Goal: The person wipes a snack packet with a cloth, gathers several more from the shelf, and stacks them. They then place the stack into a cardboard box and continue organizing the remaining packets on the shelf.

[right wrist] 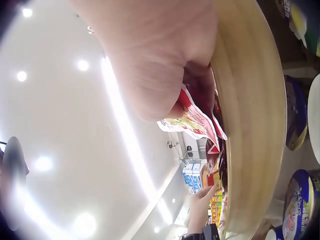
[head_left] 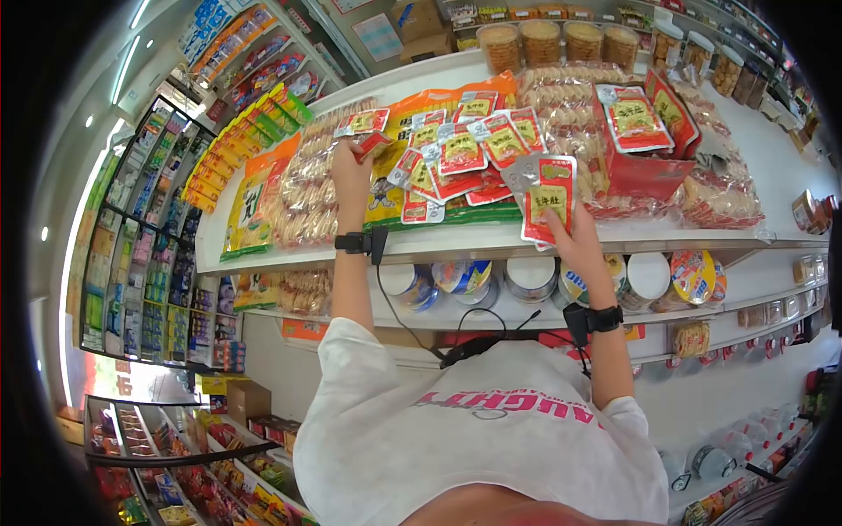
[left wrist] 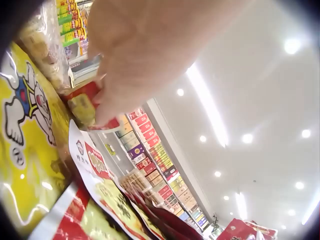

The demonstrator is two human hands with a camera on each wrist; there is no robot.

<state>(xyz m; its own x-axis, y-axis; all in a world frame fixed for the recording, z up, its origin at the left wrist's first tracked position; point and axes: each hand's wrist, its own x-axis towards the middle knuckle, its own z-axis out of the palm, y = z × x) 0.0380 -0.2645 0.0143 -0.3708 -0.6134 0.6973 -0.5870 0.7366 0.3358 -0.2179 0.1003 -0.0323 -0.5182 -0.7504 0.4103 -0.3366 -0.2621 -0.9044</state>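
My left hand (head_left: 353, 171) grips a small red snack packet (head_left: 375, 145) by its near side, over the left end of the pile; the same packet (left wrist: 82, 106) shows red and yellow in the left wrist view. Between thumb and fingers, my right hand (head_left: 576, 235) pinches a red and white snack packet (head_left: 549, 203) with a yellow label, upright at the shelf's front edge. That packet (right wrist: 196, 121) bends below the palm in the right wrist view. A loose pile of matching packets (head_left: 462, 151) lies between the hands on large yellow-orange snack bags (head_left: 382, 200).
A red display box (head_left: 645, 178) with more packets stands right of the pile. Clear bags of round crackers (head_left: 307, 197) flank it. Jars of biscuits (head_left: 541, 44) line the back. Tubs (head_left: 531, 276) sit on the shelf below the white top's front edge (head_left: 421, 244).
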